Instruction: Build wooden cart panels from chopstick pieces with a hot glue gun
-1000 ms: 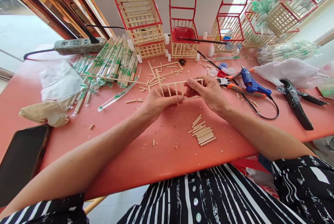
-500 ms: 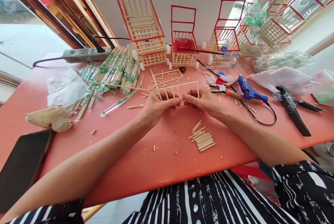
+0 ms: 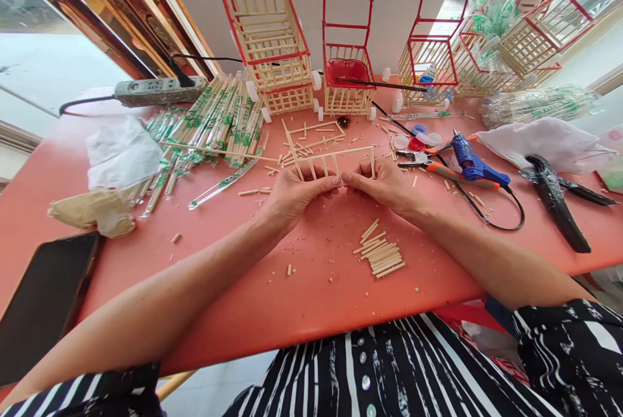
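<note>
Both hands hold a small ladder-like frame of wooden sticks [image 3: 335, 159] upright just above the pink table [image 3: 302, 287]. My left hand [image 3: 292, 195] pinches its lower rail from the left. My right hand [image 3: 384, 185] pinches the same rail from the right, fingertips nearly meeting the left thumb. A pile of short cut sticks [image 3: 380, 251] lies on the table just in front of my right wrist.
Wrapped chopsticks [image 3: 214, 122] lie at the left. Stick carts with red frames [image 3: 272, 34] stand at the back. A blue glue gun [image 3: 470, 159], pliers [image 3: 555, 200], white cloth [image 3: 540, 138], power strip [image 3: 156, 87] and a phone [image 3: 43, 300] surround the work area.
My right hand moved from the frame's top right corner down to the lower rail beside my left thumb. The view shifted slightly.
</note>
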### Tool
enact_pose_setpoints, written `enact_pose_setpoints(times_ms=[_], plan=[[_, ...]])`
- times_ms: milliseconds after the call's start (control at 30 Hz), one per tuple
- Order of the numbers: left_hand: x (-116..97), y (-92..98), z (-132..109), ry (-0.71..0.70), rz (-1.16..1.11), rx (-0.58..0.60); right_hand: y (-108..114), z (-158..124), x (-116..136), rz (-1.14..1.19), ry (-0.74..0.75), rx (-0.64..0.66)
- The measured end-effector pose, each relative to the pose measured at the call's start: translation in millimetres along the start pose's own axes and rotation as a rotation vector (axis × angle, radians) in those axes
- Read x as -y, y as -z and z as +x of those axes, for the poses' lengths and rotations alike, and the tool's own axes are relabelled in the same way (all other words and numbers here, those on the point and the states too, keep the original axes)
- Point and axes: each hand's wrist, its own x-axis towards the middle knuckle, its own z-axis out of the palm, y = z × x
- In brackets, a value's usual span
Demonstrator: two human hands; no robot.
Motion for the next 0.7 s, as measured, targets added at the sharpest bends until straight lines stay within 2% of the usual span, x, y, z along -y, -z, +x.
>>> enact_pose_setpoints(times_ms=[700], plan=[[3.3,-2.4,-2.0,-0.016,0.014,-0.026,-3.9,-2.4,2.9,0.024,0.007,-0.024]])
